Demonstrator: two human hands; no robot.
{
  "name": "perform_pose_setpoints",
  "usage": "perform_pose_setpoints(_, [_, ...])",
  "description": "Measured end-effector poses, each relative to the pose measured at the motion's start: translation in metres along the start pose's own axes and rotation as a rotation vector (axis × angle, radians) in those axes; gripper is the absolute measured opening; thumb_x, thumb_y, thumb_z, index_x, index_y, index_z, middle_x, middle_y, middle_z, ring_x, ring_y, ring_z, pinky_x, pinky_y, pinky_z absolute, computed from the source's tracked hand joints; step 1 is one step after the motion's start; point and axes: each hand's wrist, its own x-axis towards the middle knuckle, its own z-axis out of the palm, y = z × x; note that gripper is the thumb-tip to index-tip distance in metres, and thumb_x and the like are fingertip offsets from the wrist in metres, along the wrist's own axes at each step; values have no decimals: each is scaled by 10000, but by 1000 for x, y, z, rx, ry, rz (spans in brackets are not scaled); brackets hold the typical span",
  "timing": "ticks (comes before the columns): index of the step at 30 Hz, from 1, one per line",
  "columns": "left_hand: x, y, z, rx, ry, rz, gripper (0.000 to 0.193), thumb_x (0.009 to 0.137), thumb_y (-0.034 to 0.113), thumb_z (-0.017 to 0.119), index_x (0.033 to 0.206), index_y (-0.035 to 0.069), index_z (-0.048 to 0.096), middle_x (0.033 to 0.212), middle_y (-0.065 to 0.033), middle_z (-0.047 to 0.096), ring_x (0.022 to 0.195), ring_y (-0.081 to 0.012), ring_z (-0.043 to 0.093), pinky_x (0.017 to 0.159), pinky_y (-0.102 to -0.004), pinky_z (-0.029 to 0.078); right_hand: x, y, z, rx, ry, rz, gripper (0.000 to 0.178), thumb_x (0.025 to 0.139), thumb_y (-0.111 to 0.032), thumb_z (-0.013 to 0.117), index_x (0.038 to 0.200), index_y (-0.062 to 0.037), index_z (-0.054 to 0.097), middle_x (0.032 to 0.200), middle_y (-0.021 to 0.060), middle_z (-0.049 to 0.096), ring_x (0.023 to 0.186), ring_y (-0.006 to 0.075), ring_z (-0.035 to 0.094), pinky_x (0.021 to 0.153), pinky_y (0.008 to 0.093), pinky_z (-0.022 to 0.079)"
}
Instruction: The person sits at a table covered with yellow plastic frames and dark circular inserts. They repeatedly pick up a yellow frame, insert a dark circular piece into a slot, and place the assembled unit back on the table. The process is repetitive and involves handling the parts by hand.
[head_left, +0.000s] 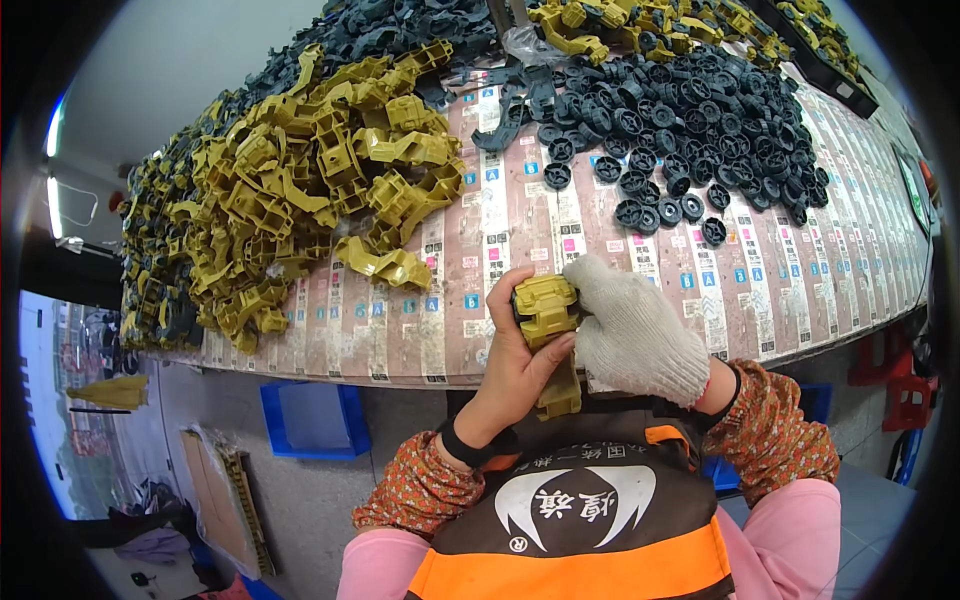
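Observation:
At the near edge of the table, my bare left hand (512, 362) wraps round a yellow plastic toy car body (546, 308), thumb in front and fingers behind its left side. A dark part shows at the body's left edge. My right hand (640, 330), in a white knit glove, is closed against the body's right side; its fingertips are partly hidden, and I cannot tell whether a small part is between them. Below the left thumb, a second yellow piece (560, 392) hangs down; whether it joins the body is unclear.
A heap of yellow car shells (330, 160) covers the table's left. Loose dark toy wheels (690, 130) lie at the right back, and dark plastic parts (390, 40) are piled behind. The tabletop (490, 240) is covered in printed tape. A blue bin (315, 420) stands on the floor.

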Motion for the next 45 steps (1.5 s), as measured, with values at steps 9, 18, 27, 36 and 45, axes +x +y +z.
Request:
perform_pose_setpoints(9, [3,-2,-23,-57,102,-146,766,994,83,747,1584,160,265,1312,-100,596,1148,-195,629,1013,-352,526,83,10,-17,298,-470,309,255,847,-138,636,1066,-12,674,840,264,712,836,438,736,759,540,587])
perform_pose_setpoints(18, [-1,12,-42,-562,370,-281,639,1046,210,713,1589,175,376,1332,-34,597,1135,-154,633,960,-341,580,160,63,-11,-832,10,-292,121,839,-116,715,952,-78,736,1136,181,658,1085,345,652,906,444,561])
perform_pose_setpoints(27, [1,4,-39,-774,445,-241,617,1062,196,687,1581,181,352,1276,-28,587,1067,-149,656,862,-339,627,78,36,0,-282,3,-124,216,935,-95,682,1125,-34,600,838,253,699,839,451,729,734,535,577])
perform_pose_setpoints(36, [12,14,-24,-635,548,-98,667,1057,198,697,1598,197,306,1299,-39,570,1065,-159,639,858,-360,634,-18,-13,27,434,-19,65,308,971,-93,695,1271,-36,653,1034,205,749,956,375,765,816,417,593])
perform_pose_setpoints(45, [11,18,-14,-447,583,44,729,1032,109,719,1619,183,293,1322,-29,564,1083,-145,613,972,-319,552,-37,-14,32,395,71,-53,375,947,10,608,1319,-36,620,995,237,734,890,431,746,758,437,594])
